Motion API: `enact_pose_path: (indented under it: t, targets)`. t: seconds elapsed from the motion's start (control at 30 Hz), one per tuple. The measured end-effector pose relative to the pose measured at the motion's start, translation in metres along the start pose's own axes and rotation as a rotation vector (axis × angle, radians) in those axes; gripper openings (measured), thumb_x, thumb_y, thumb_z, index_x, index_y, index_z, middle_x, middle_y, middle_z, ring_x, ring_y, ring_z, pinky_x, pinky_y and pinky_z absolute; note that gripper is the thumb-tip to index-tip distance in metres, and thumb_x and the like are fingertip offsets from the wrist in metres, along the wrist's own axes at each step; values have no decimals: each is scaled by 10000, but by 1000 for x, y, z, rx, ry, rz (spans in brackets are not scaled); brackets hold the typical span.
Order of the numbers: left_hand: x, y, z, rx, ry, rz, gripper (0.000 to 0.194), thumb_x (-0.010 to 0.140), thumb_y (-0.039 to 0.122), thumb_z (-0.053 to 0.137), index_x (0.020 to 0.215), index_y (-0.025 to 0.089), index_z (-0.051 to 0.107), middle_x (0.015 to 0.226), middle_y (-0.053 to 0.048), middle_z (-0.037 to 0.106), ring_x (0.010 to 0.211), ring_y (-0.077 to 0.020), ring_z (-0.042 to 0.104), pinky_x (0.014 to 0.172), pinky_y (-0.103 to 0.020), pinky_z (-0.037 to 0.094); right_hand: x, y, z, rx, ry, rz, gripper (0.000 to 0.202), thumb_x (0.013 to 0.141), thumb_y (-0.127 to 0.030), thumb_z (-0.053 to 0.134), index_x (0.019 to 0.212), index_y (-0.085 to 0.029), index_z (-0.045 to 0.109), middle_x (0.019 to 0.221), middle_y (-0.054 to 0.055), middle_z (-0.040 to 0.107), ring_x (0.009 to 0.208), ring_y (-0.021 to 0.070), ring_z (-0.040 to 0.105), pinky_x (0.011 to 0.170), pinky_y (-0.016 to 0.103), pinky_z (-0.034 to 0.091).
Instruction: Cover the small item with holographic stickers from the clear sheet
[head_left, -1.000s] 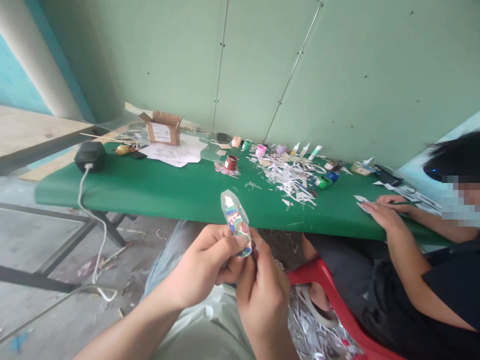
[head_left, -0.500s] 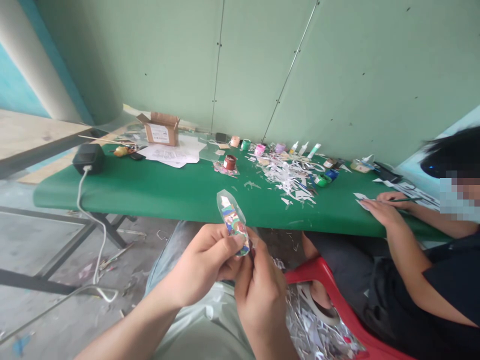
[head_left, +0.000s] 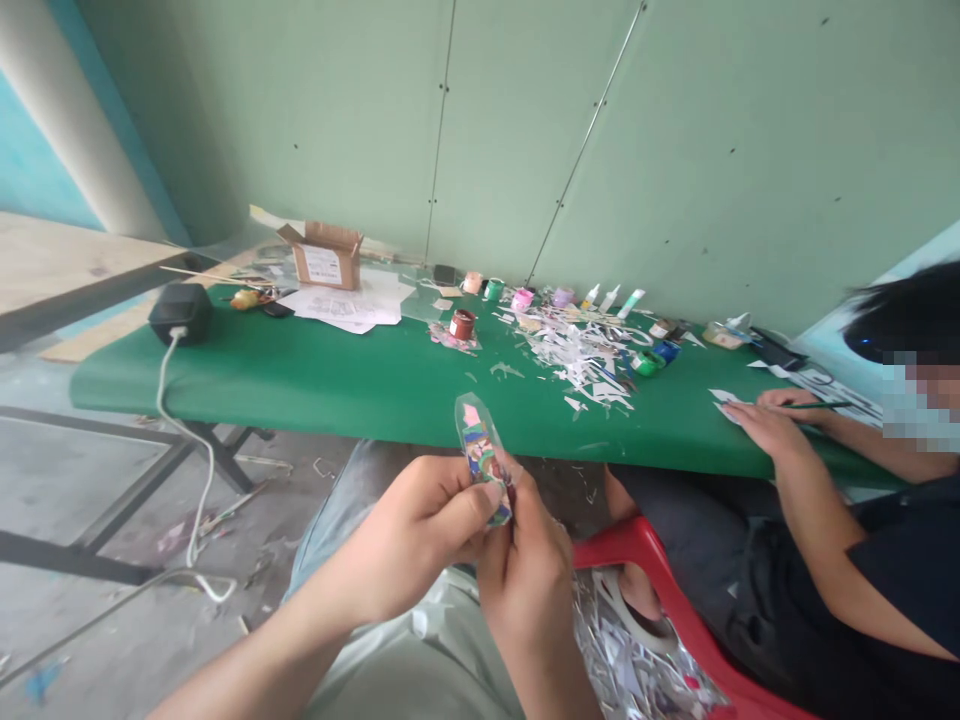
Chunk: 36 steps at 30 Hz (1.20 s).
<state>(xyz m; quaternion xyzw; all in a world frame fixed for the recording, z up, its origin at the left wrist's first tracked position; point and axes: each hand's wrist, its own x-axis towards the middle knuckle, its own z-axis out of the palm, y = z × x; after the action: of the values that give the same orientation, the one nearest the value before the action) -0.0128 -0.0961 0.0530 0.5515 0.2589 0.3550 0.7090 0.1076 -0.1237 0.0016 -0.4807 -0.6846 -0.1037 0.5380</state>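
Note:
My left hand [head_left: 431, 515] pinches a small flat painted piece [head_left: 484, 455] between thumb and fingers. It is long and narrow, with a clear border, a pointed top and patches of blue, green, brown and pink. Just above my lap, beyond the table's front edge, the piece is held tilted. Close against its right lower edge is my right hand [head_left: 529, 560], with the fingers curled closed. Something thin and dark shows between those fingers, mostly hidden, and its kind cannot be made out.
On the green table [head_left: 360, 385] are a brown paint jar [head_left: 463, 324], white paper scraps [head_left: 577, 350], a cardboard box [head_left: 328, 262] and a black adapter [head_left: 180, 315]. A co-worker's hands [head_left: 765, 420] hold paper and a pencil at right. A red chair [head_left: 637, 545] stands between us.
The painted piece and both hands have shifted slightly right and down in view. My right fingers have come up along the piece's right edge. Its tip now looks pink rather than white.

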Motion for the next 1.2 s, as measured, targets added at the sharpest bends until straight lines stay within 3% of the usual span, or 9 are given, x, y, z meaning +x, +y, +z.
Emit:
enact_pose_path:
  t: [0.3,0.53,0.63,0.8,1.0,1.2]
  targets:
    - [-2,-3,4,8,29,32,509,885,608,586,642,188,431,541,82,289,484,-59,203,442,-227,169,2,2,-1,64,17,4,359,954,-104,431,1272,-176,582,1047,105,791,879,200,785,719,238,628]
    - [-6,-11,-5,444,208,155,538,969,530,466,567,194,345,551,42,293,535,-89,230,473,-256,194,2,1,-3,135,-8,15,352,926,-79,452,1224,-192,602,991,91,794,835,204,784,697,247,626]
    - [-4,-11,-5,501,255,229,478,976,480,469,608,176,440,576,33,348,564,-98,267,498,-248,230,2,0,-4,210,-60,46,334,948,-98,452,1228,-194,608,1044,95,791,873,207,783,717,258,631]
    - [-2,-9,-3,313,232,248,395,958,458,523,705,159,572,634,17,457,583,-100,334,510,-217,304,2,-4,-5,347,-105,146,296,976,-137,461,1213,-200,627,1069,81,784,917,189,769,720,232,616]
    - [-3,-13,1,-18,249,163,401,863,498,655,675,148,610,606,15,465,541,-83,329,451,-194,274,4,-6,-7,393,-98,192,279,986,-188,457,1172,-193,663,948,64,787,789,179,756,640,231,602]
    - [4,-14,-2,15,342,194,402,828,518,690,675,153,624,571,36,409,514,-74,293,427,-192,240,3,-2,-4,363,-85,201,248,984,-214,470,1140,-199,662,964,74,782,891,202,760,708,267,622]
